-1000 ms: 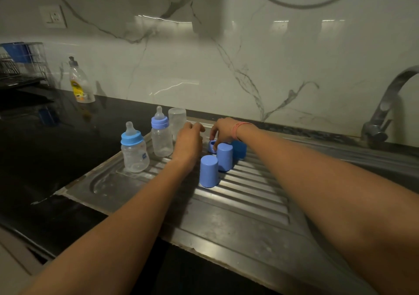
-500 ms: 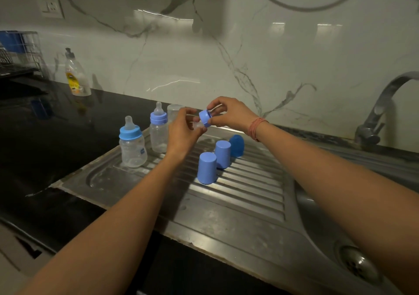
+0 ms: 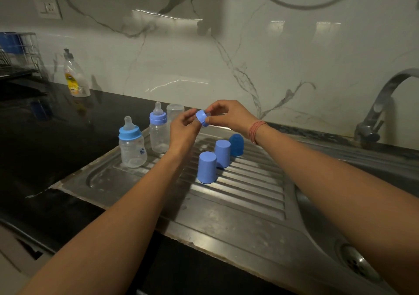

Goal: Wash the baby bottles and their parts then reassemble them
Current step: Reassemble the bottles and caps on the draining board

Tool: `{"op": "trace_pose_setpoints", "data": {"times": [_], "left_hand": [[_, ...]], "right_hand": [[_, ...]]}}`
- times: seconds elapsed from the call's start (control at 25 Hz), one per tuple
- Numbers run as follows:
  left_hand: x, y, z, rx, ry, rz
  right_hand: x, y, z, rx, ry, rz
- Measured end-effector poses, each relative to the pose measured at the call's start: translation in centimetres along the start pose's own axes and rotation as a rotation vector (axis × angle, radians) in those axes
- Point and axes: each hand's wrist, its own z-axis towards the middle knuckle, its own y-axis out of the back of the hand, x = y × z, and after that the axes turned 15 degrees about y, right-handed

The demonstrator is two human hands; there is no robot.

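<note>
Fingers of our right hand (image 3: 229, 115) pinch the blue collar ring (image 3: 201, 118) at frame centre, tilted toward our left hand (image 3: 184, 128), whose fingertips grasp what appears to be a clear teat, likely for seating in the ring. Behind, the uncapped bottle (image 3: 175, 111) awaits on the draining board (image 3: 238, 206), beside two assembled ones.

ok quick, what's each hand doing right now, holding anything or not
Left hand: fingers at the blue collar ring, apparently pinching a clear teat; that part is hard to make out.
Right hand: pinching the blue collar ring.
</note>
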Motion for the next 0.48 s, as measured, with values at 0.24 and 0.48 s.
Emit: {"op": "trace_pose_setpoints", "data": {"times": [0.24, 0.48], "left_hand": [[-0.1, 0.5, -0.1, 0.113, -0.087, 0.071], [-0.1, 0.6, -0.8, 0.216, -0.129, 0.195]], "right_hand": [[-0.1, 0.6, -0.3, -0.015, 0.013, -0.002], [0.0, 0.9, -0.9, -0.045, 0.020, 0.019]]}}
